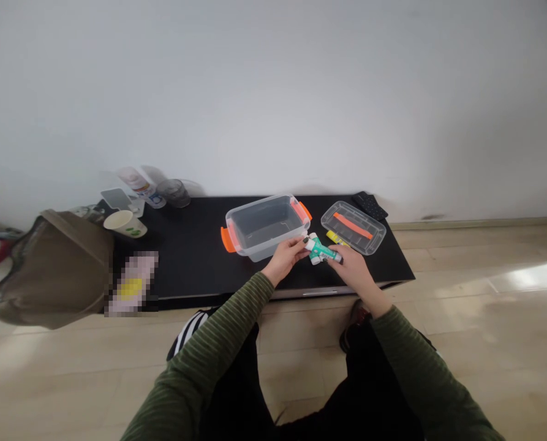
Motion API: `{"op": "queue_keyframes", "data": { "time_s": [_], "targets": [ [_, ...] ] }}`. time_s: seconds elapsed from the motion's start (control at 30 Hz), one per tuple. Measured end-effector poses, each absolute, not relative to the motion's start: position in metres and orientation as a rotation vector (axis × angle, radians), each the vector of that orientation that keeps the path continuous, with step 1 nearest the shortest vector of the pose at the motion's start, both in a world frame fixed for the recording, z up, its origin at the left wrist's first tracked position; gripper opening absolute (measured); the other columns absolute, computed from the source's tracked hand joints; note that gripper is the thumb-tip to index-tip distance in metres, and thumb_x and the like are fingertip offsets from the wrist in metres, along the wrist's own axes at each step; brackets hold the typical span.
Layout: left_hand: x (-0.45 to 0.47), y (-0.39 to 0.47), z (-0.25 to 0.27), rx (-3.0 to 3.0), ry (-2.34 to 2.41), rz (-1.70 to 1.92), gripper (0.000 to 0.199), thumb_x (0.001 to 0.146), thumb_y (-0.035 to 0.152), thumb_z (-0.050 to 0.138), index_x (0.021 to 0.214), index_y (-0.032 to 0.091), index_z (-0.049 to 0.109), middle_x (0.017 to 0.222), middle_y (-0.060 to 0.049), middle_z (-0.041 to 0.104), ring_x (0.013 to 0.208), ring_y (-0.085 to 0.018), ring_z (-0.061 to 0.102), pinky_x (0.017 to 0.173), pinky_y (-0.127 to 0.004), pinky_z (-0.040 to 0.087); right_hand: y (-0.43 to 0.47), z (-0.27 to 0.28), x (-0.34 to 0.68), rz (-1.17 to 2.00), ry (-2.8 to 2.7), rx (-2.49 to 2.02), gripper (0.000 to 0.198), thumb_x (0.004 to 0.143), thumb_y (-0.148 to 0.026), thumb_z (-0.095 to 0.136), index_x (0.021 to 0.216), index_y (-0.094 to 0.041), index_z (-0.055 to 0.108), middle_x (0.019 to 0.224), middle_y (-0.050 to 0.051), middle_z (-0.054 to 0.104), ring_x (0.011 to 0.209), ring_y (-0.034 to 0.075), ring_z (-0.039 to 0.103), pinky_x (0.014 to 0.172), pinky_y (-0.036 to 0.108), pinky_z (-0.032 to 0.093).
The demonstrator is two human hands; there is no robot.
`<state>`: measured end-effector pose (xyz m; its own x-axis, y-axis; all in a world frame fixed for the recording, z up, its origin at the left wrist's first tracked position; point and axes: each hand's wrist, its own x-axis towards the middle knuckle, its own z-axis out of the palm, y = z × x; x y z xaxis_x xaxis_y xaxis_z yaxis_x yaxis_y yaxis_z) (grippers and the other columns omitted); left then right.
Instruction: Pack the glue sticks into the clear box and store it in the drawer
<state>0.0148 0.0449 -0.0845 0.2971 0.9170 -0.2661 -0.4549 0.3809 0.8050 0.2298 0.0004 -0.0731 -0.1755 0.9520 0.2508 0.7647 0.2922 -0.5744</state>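
Observation:
Between both hands, near the front edge of the black table, is a green-and-white glue stick (324,251). My left hand (286,258) pinches its white end. The fingers of my right hand (354,269) are closed on its other end. Behind it, crossing at an angle, is a second green-and-white tube (314,258), partly covered. A yellow tube (335,237) lies just beyond my right fingers, by the box lid. Just behind my left hand stands a clear plastic box (259,250) with orange side latches, its top uncovered.
The clear lid (377,242) with an orange handle lies at the right, in front of a black object (369,205). On the left stand a paper cup (125,225), a spray can (141,185), a dark glass (174,193) and a brown bag (57,269). A wall (273,104) rises behind the table.

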Motion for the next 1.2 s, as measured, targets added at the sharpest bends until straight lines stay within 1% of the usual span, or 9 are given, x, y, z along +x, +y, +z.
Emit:
{"op": "queue_keyframes", "data": {
  "time_s": [0.2,0.3,0.47,0.57,0.7,0.8,0.87,1.0,1.2],
  "targets": [
    [0.013,0.044,-0.084,0.693,0.799,1.028,0.028,0.074,0.03,0.086,0.094,0.012,0.078,0.098,-0.008,0.076,0.088,-0.015,0.069,0.09,-0.029,0.054,0.0,-0.077,0.23,0.397,-1.982,-1.448,0.03,0.09,-0.031,0.062,0.118,-0.021,0.071,0.113,0.01,0.075,0.102,0.025,0.07,0.093,0.036,0.053],
    [0.013,0.044,-0.084,0.702,0.799,1.028,0.029,0.073,0.03,0.087,0.095,0.013,0.079,0.098,-0.008,0.075,0.087,-0.014,0.068,0.088,-0.028,0.054,-0.001,-0.073,0.229,0.441,-1.983,-1.469,0.03,0.09,-0.031,0.063,0.117,-0.022,0.073,0.108,0.008,0.076,0.097,0.024,0.071,0.087,0.034,0.054],
    [0.012,0.044,-0.084,0.733,0.777,1.023,0.032,0.074,0.031,0.086,0.1,0.013,0.079,0.104,-0.009,0.075,0.092,-0.015,0.068,0.092,-0.029,0.053,-0.003,-0.066,0.227,0.666,-1.939,-1.56,0.03,0.089,-0.038,0.063,0.112,-0.023,0.077,0.089,0.003,0.077,0.073,0.018,0.067,0.07,0.027,0.05],
    [0.013,0.043,-0.084,0.762,0.779,1.013,0.032,0.076,0.032,0.084,0.102,0.013,0.078,0.106,-0.009,0.074,0.094,-0.016,0.068,0.095,-0.032,0.052,-0.004,-0.065,0.225,0.864,-1.911,-1.581,0.033,0.09,-0.043,0.061,0.108,-0.021,0.078,0.075,0.0,0.074,0.065,0.016,0.064,0.065,0.025,0.047],
    [0.015,0.046,-0.087,0.806,0.821,0.991,0.033,0.081,0.033,0.08,0.106,0.013,0.075,0.108,-0.01,0.074,0.095,-0.017,0.068,0.097,-0.034,0.052,0.0,-0.063,0.224,0.892,-1.955,-1.638,0.033,0.088,-0.044,0.062,0.106,-0.021,0.077,0.083,0.001,0.075,0.073,0.016,0.066,0.069,0.025,0.047],
    [0.017,0.051,-0.091,0.905,0.995,0.95,0.031,0.094,0.034,0.064,0.115,0.012,0.071,0.113,-0.013,0.073,0.096,-0.019,0.069,0.094,-0.036,0.054,0.008,-0.06,0.228,0.732,-2.007,-1.783,0.033,0.093,-0.046,0.057,0.106,-0.023,0.076,0.088,0.003,0.075,0.08,0.018,0.067,0.072,0.026,0.046],
    [0.017,0.052,-0.094,1.115,1.215,0.868,0.031,0.098,0.029,0.053,0.12,0.012,0.068,0.118,-0.015,0.071,0.1,-0.021,0.069,0.093,-0.037,0.054,0.014,-0.06,0.232,0.579,-1.993,-1.974,0.035,0.094,-0.046,0.054,0.109,-0.023,0.075,0.093,0.006,0.075,0.087,0.021,0.067,0.075,0.028,0.046],
    [0.015,0.046,-0.096,1.784,1.605,0.538,0.036,0.096,0.02,0.05,0.13,0.016,0.062,0.121,-0.016,0.07,0.113,-0.028,0.066,0.1,-0.042,0.048,0.027,-0.066,0.237,0.417,-1.942,-2.314,0.038,0.095,-0.048,0.052,0.114,-0.021,0.072,0.105,0.013,0.072,0.102,0.026,0.067,0.081,0.031,0.048],
    [0.015,0.042,-0.097,2.112,1.739,0.162,0.045,0.097,0.027,0.049,0.142,0.022,0.05,0.122,-0.016,0.07,0.111,-0.031,0.068,0.092,-0.041,0.051,0.036,-0.078,0.227,0.376,-1.993,-2.417,0.04,0.096,-0.046,0.051,0.12,-0.018,0.067,0.113,0.017,0.069,0.109,0.029,0.066,0.083,0.034,0.05]
  ]
}}
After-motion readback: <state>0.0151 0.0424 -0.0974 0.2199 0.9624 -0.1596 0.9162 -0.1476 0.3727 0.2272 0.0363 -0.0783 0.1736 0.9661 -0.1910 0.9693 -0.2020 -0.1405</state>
